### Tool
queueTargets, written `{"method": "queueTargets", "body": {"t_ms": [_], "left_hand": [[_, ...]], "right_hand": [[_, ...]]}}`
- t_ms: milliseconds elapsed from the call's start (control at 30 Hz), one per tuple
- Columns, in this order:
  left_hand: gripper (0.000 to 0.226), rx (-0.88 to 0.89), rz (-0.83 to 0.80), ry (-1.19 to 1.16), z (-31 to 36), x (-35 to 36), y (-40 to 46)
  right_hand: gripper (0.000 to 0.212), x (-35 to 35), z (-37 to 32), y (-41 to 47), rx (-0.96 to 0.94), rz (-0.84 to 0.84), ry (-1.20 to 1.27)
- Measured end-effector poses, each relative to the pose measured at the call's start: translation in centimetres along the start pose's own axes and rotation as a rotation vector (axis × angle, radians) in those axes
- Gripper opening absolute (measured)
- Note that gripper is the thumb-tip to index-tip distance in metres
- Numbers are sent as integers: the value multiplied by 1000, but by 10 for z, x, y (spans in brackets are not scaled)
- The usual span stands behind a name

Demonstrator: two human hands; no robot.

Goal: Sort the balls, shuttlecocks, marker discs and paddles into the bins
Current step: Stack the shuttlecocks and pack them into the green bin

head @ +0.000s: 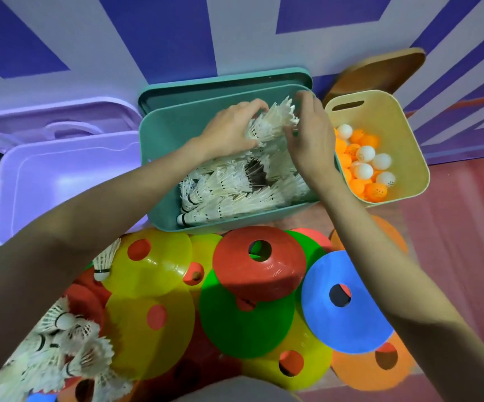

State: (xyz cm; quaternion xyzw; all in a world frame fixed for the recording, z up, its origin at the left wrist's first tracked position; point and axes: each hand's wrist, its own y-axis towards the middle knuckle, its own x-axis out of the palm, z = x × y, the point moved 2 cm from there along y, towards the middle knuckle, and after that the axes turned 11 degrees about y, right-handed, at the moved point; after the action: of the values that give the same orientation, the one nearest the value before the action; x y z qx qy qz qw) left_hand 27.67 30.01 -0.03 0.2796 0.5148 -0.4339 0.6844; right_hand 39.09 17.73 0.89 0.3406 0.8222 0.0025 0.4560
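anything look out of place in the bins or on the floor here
The bins look properly sorted. On the floor, one loose shuttlecock lies apart from the shuttlecock pile, resting on the yellow marker disc.

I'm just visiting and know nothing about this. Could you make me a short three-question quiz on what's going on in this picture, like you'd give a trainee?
1. True or false: the purple bin already holds marker discs.
2. Which bin holds the table tennis balls? A) teal bin B) cream bin C) purple bin
3. Fill in: the left hand and right hand are both on a bundle of ____ over the teal bin.

Key
1. False: no discs show inside it; the marker discs lie on the floor.
2. B, the cream bin.
3. Shuttlecocks.
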Motion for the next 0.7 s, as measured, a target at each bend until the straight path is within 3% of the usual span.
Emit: {"method": "queueTargets", "body": {"t_ms": [200,333,467,700], "left_hand": [[62,-7,-41,65,-10,7,-5],[61,2,-32,101,-7,4,-12],[52,-38,39,90,-10,-8,-33],[40,-76,254,47,-26,-49,-138]], "right_hand": [[20,10,2,-5,13,-152,-189],[31,11,1,-8,23,-276,-180],[32,6,-12,-16,-22,-285,-229],[41,0,-73,-69,-179,-349,26]]}}
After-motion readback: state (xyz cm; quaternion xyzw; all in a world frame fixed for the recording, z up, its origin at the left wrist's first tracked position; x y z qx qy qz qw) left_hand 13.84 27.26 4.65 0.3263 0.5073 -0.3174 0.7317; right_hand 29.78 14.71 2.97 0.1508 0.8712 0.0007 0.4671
